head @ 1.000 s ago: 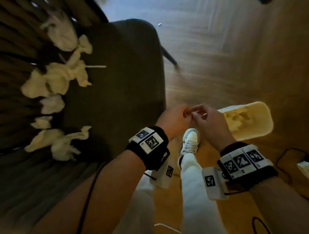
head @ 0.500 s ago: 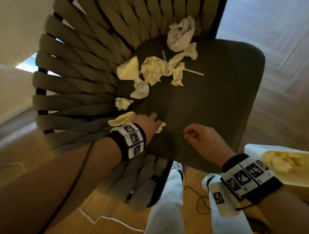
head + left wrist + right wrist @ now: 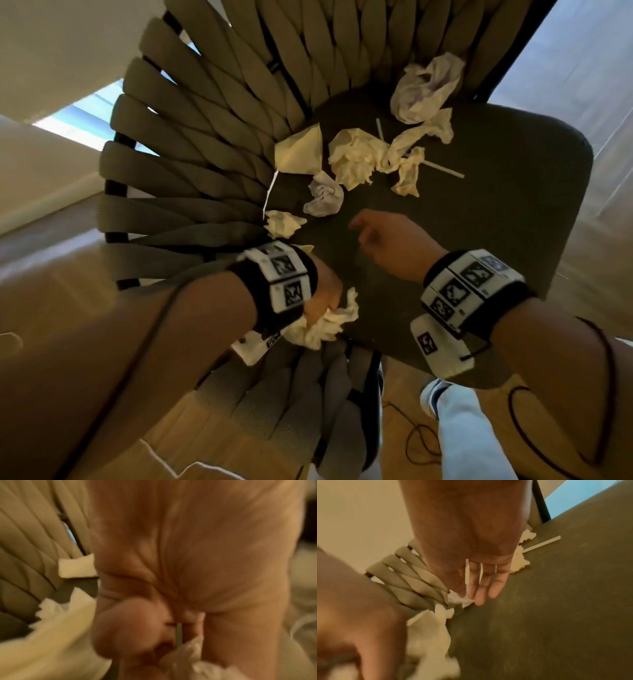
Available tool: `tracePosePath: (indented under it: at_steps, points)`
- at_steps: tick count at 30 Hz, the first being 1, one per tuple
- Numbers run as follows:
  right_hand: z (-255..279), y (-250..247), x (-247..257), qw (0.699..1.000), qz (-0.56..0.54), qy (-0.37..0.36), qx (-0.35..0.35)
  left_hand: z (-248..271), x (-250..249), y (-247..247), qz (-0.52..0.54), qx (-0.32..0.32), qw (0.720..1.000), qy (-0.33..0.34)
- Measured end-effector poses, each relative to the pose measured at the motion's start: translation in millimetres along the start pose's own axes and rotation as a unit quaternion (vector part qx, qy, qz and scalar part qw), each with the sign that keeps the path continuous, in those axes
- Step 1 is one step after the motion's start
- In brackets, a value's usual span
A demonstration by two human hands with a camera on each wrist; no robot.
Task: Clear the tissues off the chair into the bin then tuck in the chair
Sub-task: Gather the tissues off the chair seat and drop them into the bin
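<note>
The left hand (image 3: 322, 291) is at the near edge of the dark seat of the chair (image 3: 479, 240), and its fingers are curled tight around a crumpled tissue (image 3: 325, 325), which sticks out under the palm. The right hand (image 3: 387, 243) hovers over the middle of the seat with its fingers straight and a little apart, holding nothing; in the right wrist view the fingertips (image 3: 479, 599) point toward a small white tissue ball (image 3: 323, 200) that lies near the woven backrest (image 3: 205, 171). More tissues remain on the seat: a loose pile (image 3: 363, 157) around a thin white stick (image 3: 442, 169) in the middle, and one big grey-white wad (image 3: 424, 89) at the far corner against the backrest. The bin is not in view now, so most of the clearing is not yet done, I think. To do this step well, the right hand should close on several pieces together (the paper is light and compresses easily), squeeze firmly so no corner falls on the floor, and take care for pieces pushed between the straps.
</note>
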State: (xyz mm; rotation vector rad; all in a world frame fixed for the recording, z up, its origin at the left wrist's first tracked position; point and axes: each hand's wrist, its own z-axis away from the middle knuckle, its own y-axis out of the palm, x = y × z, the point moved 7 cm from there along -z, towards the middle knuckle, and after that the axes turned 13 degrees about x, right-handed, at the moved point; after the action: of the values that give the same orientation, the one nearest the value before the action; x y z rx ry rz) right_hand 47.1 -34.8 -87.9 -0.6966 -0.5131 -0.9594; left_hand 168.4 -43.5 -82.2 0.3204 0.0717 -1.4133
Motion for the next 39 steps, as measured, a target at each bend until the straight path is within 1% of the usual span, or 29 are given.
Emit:
tracePosePath:
  at_steps: [1, 2, 3, 5, 7, 9, 12, 15, 16, 17, 19, 20, 21, 23, 24, 25, 26, 27, 28, 29, 30, 31, 32, 34, 35, 36, 37, 39]
  points:
    - [-8.9, 6.1, 5.5, 1.0, 0.014, -0.008, 0.015, 15.7, 7.1, -7.8, 0.026, -0.003, 1.0, 0.002]
    - [-17.6, 13.8, 12.7, 0.999, 0.032, -0.023, 0.025, 30.5, 17.0, -17.2, 0.04, -0.021, 0.999, 0.015]
    - [-25.6, 23.5, 21.9, 0.997, 0.049, -0.048, 0.033, 46.7, 31.4, -29.0, 0.069, -0.032, 0.997, 0.017]
    - [-38.4, 42.9, 43.9, 0.992, 0.065, -0.1, 0.044, 64.2, 68.4, -35.9, 0.13, -0.047, 0.99, -0.011]
    - [-49.5, 57.7, 58.0, 0.989, 0.072, -0.122, 0.04, 75.8, 98.9, -40.6, 0.15, -0.077, 0.984, -0.049]
    - [-54.6, 61.2, 61.2, 0.992, 0.055, -0.11, 0.017, 76.7, 120.5, -47.1, 0.148, -0.108, 0.98, -0.074]
    - [-44.3, 55.9, 47.7, 0.994, 0.06, -0.085, 0.015, 59.4, 133.1, -49.5, 0.136, -0.143, 0.975, -0.1]
    - [-10.5, 39.5, 19.1, 0.996, 0.061, -0.055, 0.035, 28.3, 131.7, -47.4, 0.118, -0.174, 0.971, -0.113]
    - [2.1, 32.4, 7.2, 0.997, 0.061, -0.04, 0.039, 18.7, 130.0, -45.5, 0.108, -0.185, 0.968, -0.127]
    - [14.2, 23.2, -4.0, 0.997, 0.059, -0.021, 0.039, 8.6, 129.5, -45.1, 0.1, -0.195, 0.964, -0.148]
    - [30.9, 6.5, -19.9, 0.999, 0.034, 0.013, 0.021, -3.7, 127.7, -40.7, 0.124, -0.221, 0.951, -0.175]
    - [36.0, -2.3, -26.4, 1.0, 0.013, 0.027, 0.003, -7.8, 125.9, -40.5, 0.144, -0.235, 0.946, -0.169]
    - [39.6, -10.3, -29.6, 0.999, -0.011, 0.038, -0.015, -10.5, 123.2, -39.6, 0.165, -0.234, 0.946, -0.153]
    - [43.7, -21.3, -33.1, 0.996, -0.052, 0.046, -0.052, -12.3, 120.2, -36.9, 0.197, -0.213, 0.95, -0.116]
    - [45.0, -24.7, -35.6, 0.994, -0.07, 0.046, -0.07, -6.4, 118.0, -36.8, 0.21, -0.212, 0.949, -0.098]
    - [47.2, -26.8, -37.9, 0.991, -0.087, 0.048, -0.086, 2.7, 115.8, -38.2, 0.224, -0.226, 0.945, -0.078]
    - [50.3, -28.1, -40.9, 0.989, -0.102, 0.049, -0.1, 13.0, 114.7, -43.7, 0.236, -0.262, 0.934, -0.054]
    - [53.7, -28.5, -43.4, 0.986, -0.115, 0.051, -0.111, 25.2, 114.6, -51.7, 0.243, -0.313, 0.917, -0.037]
    - [57.1, -27.7, -46.2, 0.984, -0.125, 0.054, -0.116, 38.7, 114.5, -60.1, 0.248, -0.372, 0.894, -0.024]
    - [59.6, -26.5, -47.9, 0.983, -0.133, 0.055, -0.117, 50.3, 116.5, -67.4, 0.265, -0.43, 0.863, -0.019]
    - [61.8, -24.9, -49.0, 0.982, -0.14, 0.057, -0.115, 57.6, 119.0, -73.9, 0.292, -0.471, 0.832, -0.028]
    - [62.7, -23.7, -49.1, 0.981, -0.146, 0.058, -0.113, 59.2, 121.0, -80.0, 0.311, -0.496, 0.809, -0.043]
    - [63.4, -23.4, -49.1, 0.98, -0.151, 0.059, -0.113, 56.2, 120.5, -86.1, 0.321, -0.5, 0.802, -0.065]
    - [62.8, -25.0, -49.9, 0.979, -0.157, 0.059, -0.118, 35.1, 116.5, -93.8, 0.332, -0.46, 0.817, -0.101]
    - [62.6, -25.6, -50.3, 0.978, -0.159, 0.058, -0.121, 20.4, 115.3, -92.0, 0.362, -0.43, 0.819, -0.115]
    - [62.5, -26.3, -50.8, 0.978, -0.161, 0.056, -0.121, 7.6, 113.0, -88.7, 0.393, -0.405, 0.816, -0.124]
    - [62.9, -26.7, -51.5, 0.978, -0.162, 0.055, -0.121, -2.3, 109.9, -86.2, 0.412, -0.395, 0.81, -0.13]
    - [66.3, -26.6, -56.1, 0.977, -0.166, 0.057, -0.123, -12.6, 103.5, -83.3, 0.423, -0.409, 0.796, -0.142]
